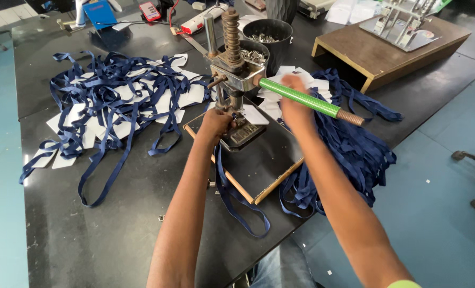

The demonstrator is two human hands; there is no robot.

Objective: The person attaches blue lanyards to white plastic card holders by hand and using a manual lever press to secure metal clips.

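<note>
A hand press [232, 69] with a tall screw post stands on a dark board with a wooden rim [272, 181] in the middle of the black table. My right hand [296, 104] is closed around the press's green lever handle [307, 100], which slants down to the right. My left hand [215, 124] sits at the base of the press, pinching a navy blue strap [226, 189] under the tool head. That strap trails down off the board toward me.
A heap of navy straps with white cards [115, 101] covers the table's left part. More straps [354, 149] hang off the right edge. Two black cups of metal clips [269, 34] stand behind the press. A wooden stand with a metal tool [386, 48] is at the back right.
</note>
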